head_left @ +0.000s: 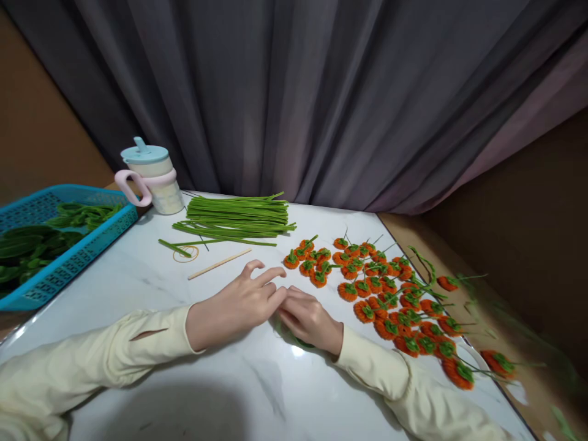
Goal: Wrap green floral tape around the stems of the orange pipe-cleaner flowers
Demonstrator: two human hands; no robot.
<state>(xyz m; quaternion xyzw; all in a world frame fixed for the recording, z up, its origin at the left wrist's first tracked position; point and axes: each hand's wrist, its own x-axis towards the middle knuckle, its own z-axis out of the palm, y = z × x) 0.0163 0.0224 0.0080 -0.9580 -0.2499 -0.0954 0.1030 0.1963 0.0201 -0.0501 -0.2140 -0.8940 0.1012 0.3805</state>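
Note:
My left hand (245, 300) and my right hand (309, 317) meet over the near middle of the table. The left thumb and a finger press together at the right fingertips, while its other fingers stay bent and raised. My right fingers are curled closed. Whatever lies between the hands is hidden. A blurred bit of green shows under my right hand, too unclear to name. Just beyond the hands lies a cluster of small orange persimmon-shaped pieces with green tops (318, 278). Farther back rests a bundle of green fuzzy stems (236, 211).
A wooden stick (219, 264) and rubber bands (185, 253) with a short stem lie left of centre. Behind them stands a lidded cup (165, 193). A blue basket (98, 237) of green pieces is at left. Several orange pieces with wire tails (388, 329) cover the right side. A curtain (294, 104) hangs behind.

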